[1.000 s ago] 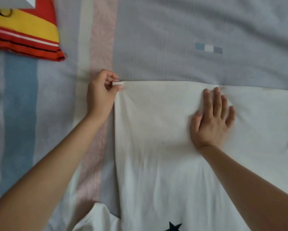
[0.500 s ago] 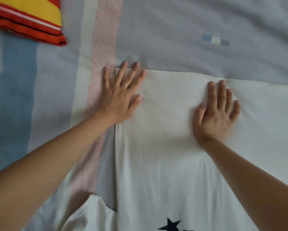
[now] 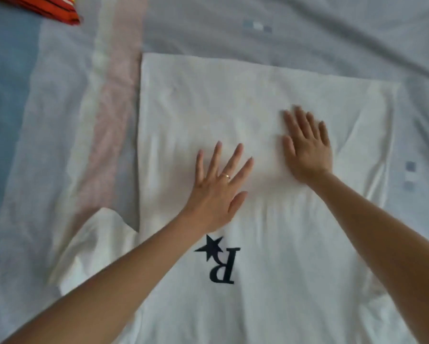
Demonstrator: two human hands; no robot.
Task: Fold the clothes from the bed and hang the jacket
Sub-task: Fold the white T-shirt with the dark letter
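White T-shirt lies flat, long axis near-to-far; left hand and right hand press open-palmed mid-shirt, gripping nothing, left sleeve nearer the left hand.

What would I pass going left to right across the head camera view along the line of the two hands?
Blue stripe of the bedsheet → pale pink stripe → white T-shirt's left edge → left hand → right hand → grey bedsheet.
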